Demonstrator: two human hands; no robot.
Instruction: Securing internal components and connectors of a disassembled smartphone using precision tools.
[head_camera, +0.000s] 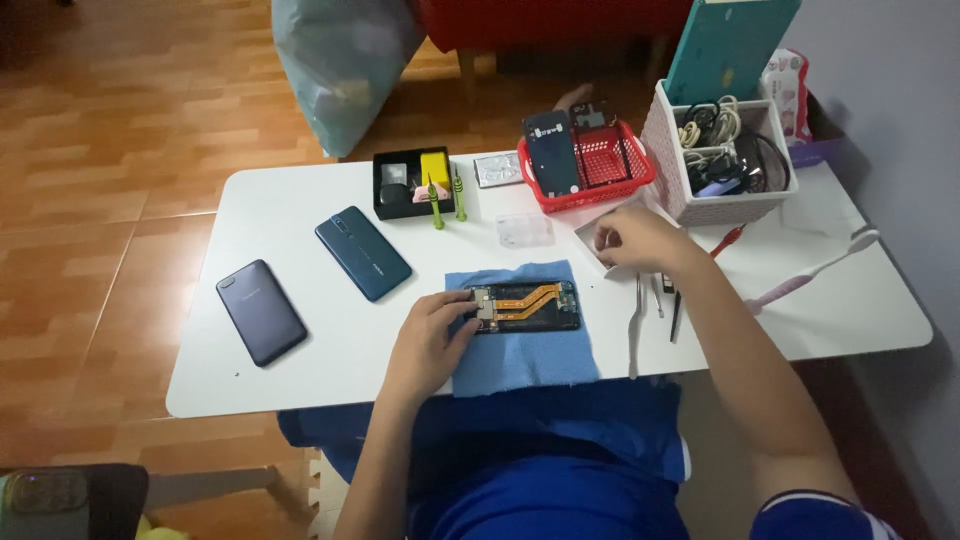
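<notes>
An opened phone (530, 304) with an orange flex cable lies on a blue cloth (522, 350) on the white table (330, 360). My left hand (432, 332) rests on the phone's left end, fingers touching the parts there. My right hand (632, 240) hovers over a small white tray (592, 232) to the right of the cloth, fingers pinched; whether it holds a small part I cannot tell. Tweezers (635, 330) and small tools (668, 300) lie just below that hand.
Two dark blue phones (262, 312) (363, 252) lie face down at the left. A black parts box (412, 182), green screwdrivers (447, 200), a clear case (525, 230), a red basket (600, 160), a white basket of cables (720, 150) and a toothbrush (815, 268) stand around.
</notes>
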